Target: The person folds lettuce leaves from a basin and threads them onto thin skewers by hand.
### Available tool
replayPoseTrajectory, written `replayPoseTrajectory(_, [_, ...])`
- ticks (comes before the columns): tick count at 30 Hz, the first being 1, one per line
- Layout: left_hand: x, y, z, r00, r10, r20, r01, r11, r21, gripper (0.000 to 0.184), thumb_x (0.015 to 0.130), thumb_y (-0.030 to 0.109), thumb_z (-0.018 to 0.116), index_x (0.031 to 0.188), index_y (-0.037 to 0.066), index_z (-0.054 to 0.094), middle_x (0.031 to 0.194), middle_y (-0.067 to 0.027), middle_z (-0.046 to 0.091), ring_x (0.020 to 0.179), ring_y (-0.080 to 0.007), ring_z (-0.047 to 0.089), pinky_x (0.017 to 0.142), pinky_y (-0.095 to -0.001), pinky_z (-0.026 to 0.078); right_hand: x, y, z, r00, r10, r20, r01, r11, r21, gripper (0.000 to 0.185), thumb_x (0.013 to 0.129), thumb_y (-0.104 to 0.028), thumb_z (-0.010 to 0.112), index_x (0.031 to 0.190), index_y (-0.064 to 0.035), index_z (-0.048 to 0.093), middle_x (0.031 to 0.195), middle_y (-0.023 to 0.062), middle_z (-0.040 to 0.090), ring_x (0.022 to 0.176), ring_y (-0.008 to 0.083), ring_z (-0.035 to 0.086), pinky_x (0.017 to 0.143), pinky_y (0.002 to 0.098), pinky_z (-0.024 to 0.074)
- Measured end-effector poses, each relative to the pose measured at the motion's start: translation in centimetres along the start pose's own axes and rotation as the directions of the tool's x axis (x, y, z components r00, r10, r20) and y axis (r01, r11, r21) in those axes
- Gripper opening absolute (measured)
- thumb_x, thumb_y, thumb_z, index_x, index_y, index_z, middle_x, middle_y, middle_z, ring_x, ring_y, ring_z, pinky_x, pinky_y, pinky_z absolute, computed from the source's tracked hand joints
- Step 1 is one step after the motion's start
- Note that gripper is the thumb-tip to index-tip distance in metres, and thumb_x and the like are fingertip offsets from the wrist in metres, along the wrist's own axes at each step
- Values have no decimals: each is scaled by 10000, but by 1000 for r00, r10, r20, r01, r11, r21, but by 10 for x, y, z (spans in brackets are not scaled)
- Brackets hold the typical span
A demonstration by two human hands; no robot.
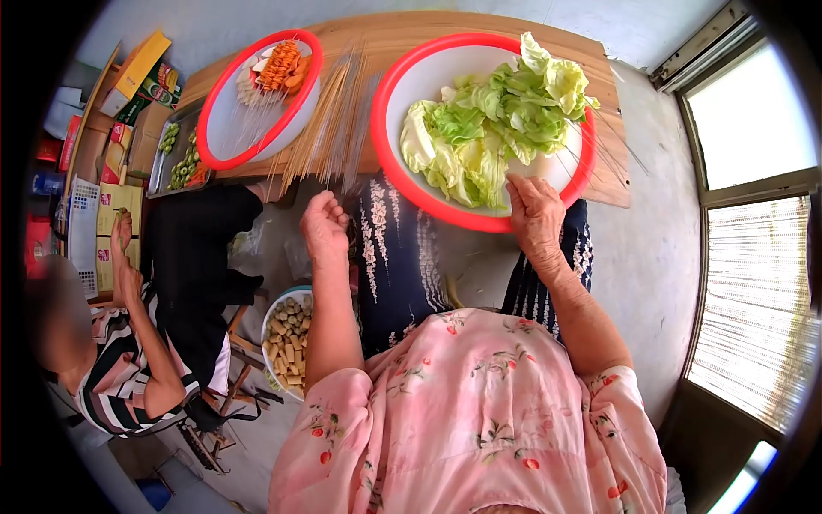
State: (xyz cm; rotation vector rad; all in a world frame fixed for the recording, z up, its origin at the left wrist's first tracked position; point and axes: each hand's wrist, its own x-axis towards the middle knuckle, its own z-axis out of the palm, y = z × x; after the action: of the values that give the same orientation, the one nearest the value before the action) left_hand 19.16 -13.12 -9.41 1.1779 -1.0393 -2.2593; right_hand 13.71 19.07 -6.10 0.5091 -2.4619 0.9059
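My left hand (326,230) is closed, fingers curled in, just below the near ends of a bundle of thin wooden skewers (325,120). Whether it grips anything is hidden. My right hand (537,212) is bent over the near rim of a large red-rimmed basin (385,103), its fingers drawn together beside the lettuce leaves (462,128). What the fingers hold, if anything, does not show. The lettuce is heaped across the basin, with some leaves at the far right rim. A few thin skewers stick out past the basin's right side.
A second red-rimmed basin (205,120) on the wooden table (377,34) holds skewered orange and white food. Further left, a metal tray (157,176) carries green pieces. A bucket (267,313) of cut pieces stands by my left arm. Another person (128,343) sits at left near boxes.
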Motion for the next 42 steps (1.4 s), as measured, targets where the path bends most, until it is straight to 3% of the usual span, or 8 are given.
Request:
replayPoseTrajectory(6, [-94, 19, 45, 952, 99, 288, -102, 995, -4, 66, 832, 77, 569, 778, 46, 547, 643, -10, 484, 521, -95, 432, 452, -230, 338, 1, -2, -4, 999, -31, -41, 30, 999, -12, 246, 762, -91, 663, 1005, -98, 629, 825, 55, 611, 773, 246, 552, 703, 354, 414])
replayPoseTrajectory(11, [-156, -15, 65, 823, -53, 566, -43, 987, 155, 85, 846, 91, 558, 797, 24, 575, 624, -21, 504, 491, -87, 432, 447, -220, 337, 2, -20, -8, 997, 12, -72, 1, 985, 172, 714, 694, -3, 699, 1343, -66, 409, 980, 126, 594, 844, 286, 545, 763, 394, 436])
replayPoseTrajectory(17, [-180, -41, 72, 684, -250, 685, -162, 864, 477, 149, 872, 144, 557, 822, 7, 588, 592, -5, 516, 501, -66, 454, 469, -192, 347, 8, -31, -23, 990, -50, -131, 66, 990, 122, 545, 720, -12, 693, 1237, -55, 524, 1038, 154, 578, 899, 302, 553, 800, 376, 447])
replayPoseTrajectory(22, [-169, -29, 83, 667, -100, 738, -324, 853, 409, 357, 901, 338, 584, 1014, -1, 571, 826, -49, 615, 659, -71, 555, 558, -190, 412, 10, -26, -33, 976, 43, -212, 16, 963, 270, 252, 830, -74, 628, 1073, -16, 591, 1019, 158, 568, 910, 310, 561, 768, 358, 471])
replayPoseTrajectory(25, [-119, -24, 102, 650, 233, 724, -712, 520, 471, 404, 908, 356, 562, 1037, -27, 578, 870, -103, 630, 741, -174, 591, 650, -285, 467, 8, -27, -39, 977, 56, -205, 7, 956, 295, 206, 863, -128, 612, 1030, -9, 596, 1005, 160, 572, 909, 304, 559, 774, 355, 468])
replayPoseTrajectory(29, [-46, -32, 130, 282, 407, 869, -891, -225, 394, 430, 889, 373, 549, 1043, -27, 586, 951, -209, 634, 868, -371, 602, 777, -433, 468, -2, -31, -38, 990, 56, -130, -4, 929, 371, 219, 856, -155, 624, 1018, -10, 601, 995, 160, 575, 890, 308, 554, 773, 354, 463])
replayPoseTrajectory(35, [-34, -39, 165, 632, 87, 770, -668, -442, 599, 352, 864, 335, 550, 993, 11, 596, 945, -239, 631, 926, -406, 583, 804, -474, 452, -14, -34, -37, 997, 43, -62, -14, 913, 408, 247, 844, -201, 644, 1007, -18, 608, 968, 151, 576, 877, 302, 552, 755, 357, 464])
replayPoseTrajectory(42, [-20, -38, 155, 580, 164, 798, -715, -367, 595, 249, 795, 133, 515, 990, -11, 572, 847, -263, 630, 830, -420, 610, 759, -506, 470, -23, -25, -37, 996, 90, -17, -69, 865, 497, 246, 874, -222, 612, 1012, -19, 609, 946, 148, 586, 874, 291, 567, 779, 345, 469])
